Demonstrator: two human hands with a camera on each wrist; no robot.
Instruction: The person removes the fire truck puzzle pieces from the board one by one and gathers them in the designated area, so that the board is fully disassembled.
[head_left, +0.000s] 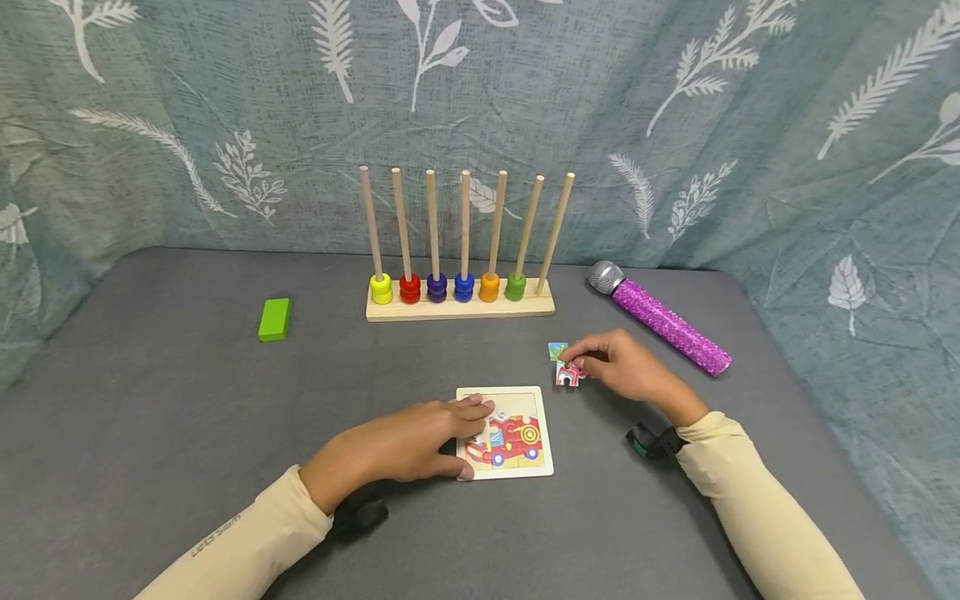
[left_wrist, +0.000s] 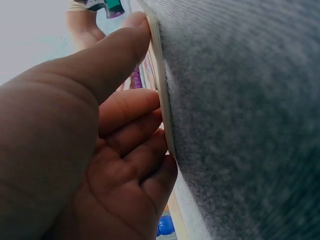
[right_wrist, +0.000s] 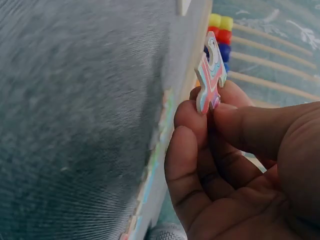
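Observation:
A square wooden jigsaw puzzle [head_left: 546,462] with a red vehicle picture lies on the table in the head view. Across its left side rests my left hand [head_left: 431,433], fingers on the top face and thumb at the lower left corner. In the left wrist view, the left hand's fingertips [left_wrist: 151,100] touch the board, seen edge-on. My right hand [head_left: 626,367] pinches a red and white puzzle piece [right_wrist: 211,80] between thumb and fingers, up off the table. A blue-green puzzle piece [head_left: 557,348] lies just beyond it, partly covered by the fingers.
Behind the puzzle stands a wooden peg rack [head_left: 459,310] with coloured beads on most pegs. A glittery purple microphone [head_left: 671,325] lies to the right, near the right hand. On the left is a green block [head_left: 274,319]. Patterned cloth [head_left: 525,100] hangs along the table's back.

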